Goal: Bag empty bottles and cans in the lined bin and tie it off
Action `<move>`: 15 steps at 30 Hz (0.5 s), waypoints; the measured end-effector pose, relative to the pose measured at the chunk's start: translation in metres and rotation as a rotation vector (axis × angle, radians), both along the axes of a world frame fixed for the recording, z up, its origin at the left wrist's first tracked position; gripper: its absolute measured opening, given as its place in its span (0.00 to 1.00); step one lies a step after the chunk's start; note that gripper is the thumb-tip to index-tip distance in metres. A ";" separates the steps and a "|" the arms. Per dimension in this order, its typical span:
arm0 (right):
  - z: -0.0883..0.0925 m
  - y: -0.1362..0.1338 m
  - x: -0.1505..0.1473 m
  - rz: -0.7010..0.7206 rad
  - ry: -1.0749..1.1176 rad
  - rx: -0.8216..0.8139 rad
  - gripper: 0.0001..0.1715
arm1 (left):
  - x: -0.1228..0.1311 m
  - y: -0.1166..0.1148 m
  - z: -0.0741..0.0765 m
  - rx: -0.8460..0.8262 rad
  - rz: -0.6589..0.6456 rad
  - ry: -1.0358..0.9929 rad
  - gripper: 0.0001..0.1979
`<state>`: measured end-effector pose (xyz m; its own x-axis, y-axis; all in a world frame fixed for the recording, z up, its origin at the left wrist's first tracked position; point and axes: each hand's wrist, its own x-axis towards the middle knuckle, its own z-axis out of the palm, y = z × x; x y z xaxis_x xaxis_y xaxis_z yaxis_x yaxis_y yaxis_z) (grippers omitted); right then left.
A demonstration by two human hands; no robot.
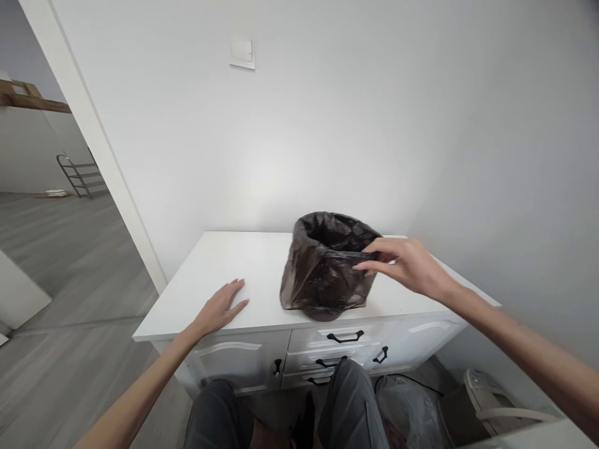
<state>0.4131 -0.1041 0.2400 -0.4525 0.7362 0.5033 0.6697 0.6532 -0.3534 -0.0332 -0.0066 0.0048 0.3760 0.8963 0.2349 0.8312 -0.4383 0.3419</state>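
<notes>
A small bin lined with a thin black trash bag (327,274) is at the front edge of the white cabinet top (196,274). The bag is folded over the rim and hangs down the outside, hiding most of the bin. My right hand (407,265) pinches the bag at the right side of the rim, thumb outside and fingers at the opening. Whether the bin's wall is also in that pinch is hidden. My left hand (222,308) lies flat on the cabinet top, left of the bin, fingers stretched out and holding nothing.
Drawers with black handles (345,337) face my knees. A clear plastic bag (407,405) and a grey bin-like container (468,411) stand on the floor at right. A light switch (242,54) is on the wall; a doorway opens at left, with a metal rack (79,174) beyond.
</notes>
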 end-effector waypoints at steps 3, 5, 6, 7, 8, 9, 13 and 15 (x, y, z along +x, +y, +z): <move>-0.002 -0.005 0.041 -0.160 0.021 0.032 0.42 | 0.000 0.000 -0.003 0.023 -0.014 0.013 0.39; -0.010 -0.003 0.073 -0.269 0.010 0.045 0.42 | 0.000 0.002 -0.005 0.023 -0.018 0.013 0.38; -0.015 0.000 0.089 -0.323 -0.004 0.041 0.42 | 0.000 0.003 -0.006 0.021 -0.016 0.013 0.38; -0.021 0.003 0.105 -0.375 -0.011 0.031 0.43 | 0.000 0.003 -0.006 0.019 -0.012 0.014 0.38; -0.027 0.006 0.120 -0.422 -0.018 0.018 0.43 | -0.001 0.004 -0.006 0.018 -0.009 0.016 0.38; -0.033 0.010 0.134 -0.465 -0.023 0.003 0.44 | -0.001 0.004 -0.006 0.015 -0.005 0.018 0.38; -0.057 0.021 0.174 -0.616 -0.027 -0.038 0.49 | -0.001 0.004 -0.006 0.008 0.019 0.023 0.40; -0.065 0.024 0.186 -0.682 -0.028 -0.065 0.51 | 0.000 0.004 -0.006 0.014 0.027 0.023 0.40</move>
<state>0.5994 -0.0801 0.1751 0.1109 0.8893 0.4436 0.9331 0.0605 -0.3545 -0.0333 -0.0024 -0.0010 0.3572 0.9029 0.2389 0.8503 -0.4202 0.3168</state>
